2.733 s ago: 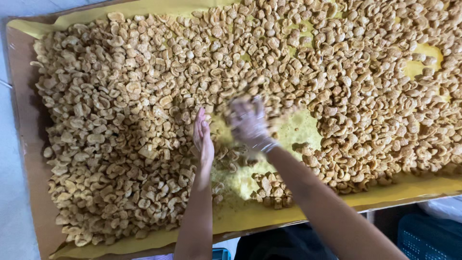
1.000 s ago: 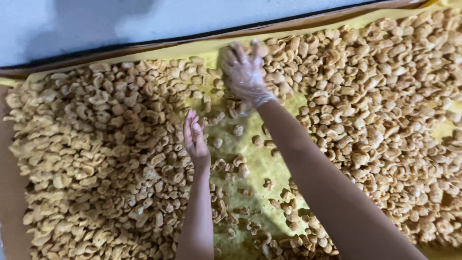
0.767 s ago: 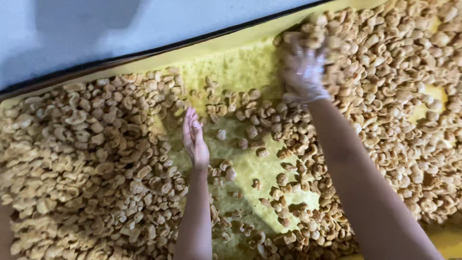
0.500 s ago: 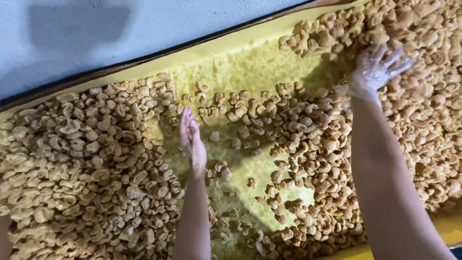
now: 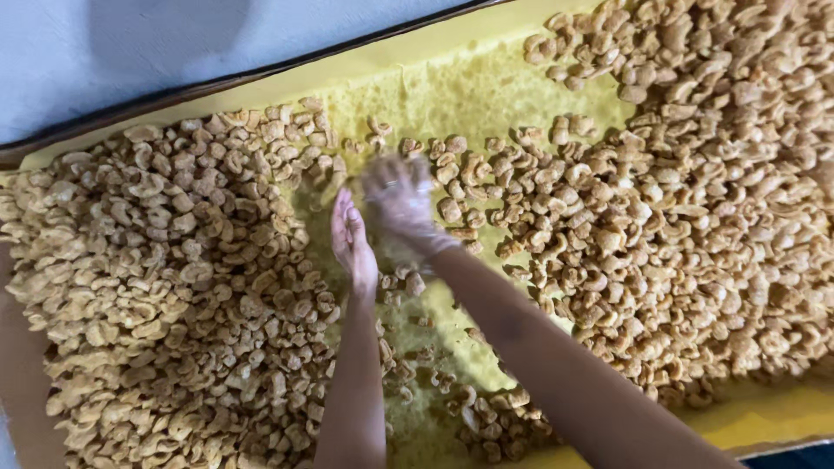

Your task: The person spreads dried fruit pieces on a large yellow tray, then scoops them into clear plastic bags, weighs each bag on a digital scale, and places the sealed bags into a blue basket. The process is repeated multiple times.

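A large tray (image 5: 104, 113) lined with yellow paper (image 5: 469, 82) holds several golden fried puffed snack pieces (image 5: 174, 287) in a thick layer. My left hand (image 5: 354, 245) stands on edge, fingers straight, at the border of the left heap. My right hand (image 5: 398, 207), in a thin clear glove and blurred by motion, sits just beside it over the bared strip of paper, fingers spread among loose pieces. Neither hand grips anything.
A second mass of snack pieces (image 5: 695, 200) covers the right side. A pale wall or surface (image 5: 174, 43) lies beyond the tray's dark far rim. The yellow paper's near edge (image 5: 764, 417) shows at the lower right.
My right hand has swung back from the far right heap to the middle, next to the left hand. The left hand has stayed about where it was. The bare yellow strip has widened.
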